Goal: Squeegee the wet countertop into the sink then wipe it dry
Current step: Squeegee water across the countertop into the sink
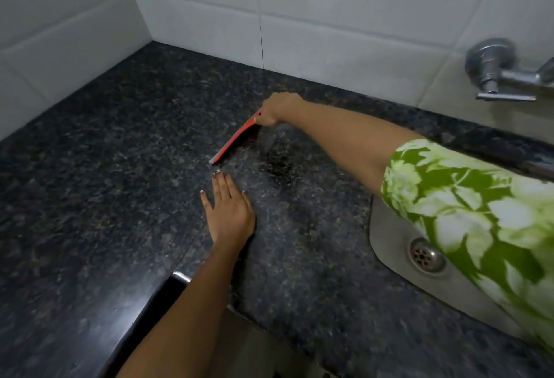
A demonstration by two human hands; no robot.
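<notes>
Right hand [274, 109] grips the top of a thin red squeegee [235, 139], blade edge down on the speckled dark granite counter [105, 143], well left of the sink [389, 245]. Left hand [229, 212] lies flat, fingers spread, just below the blade tip, not touching. Dark wet patch [278, 161] beside the blade. Steel basin with round drain [425, 256]; chrome tap [503, 73] on glossy white tiles [344, 17].
</notes>
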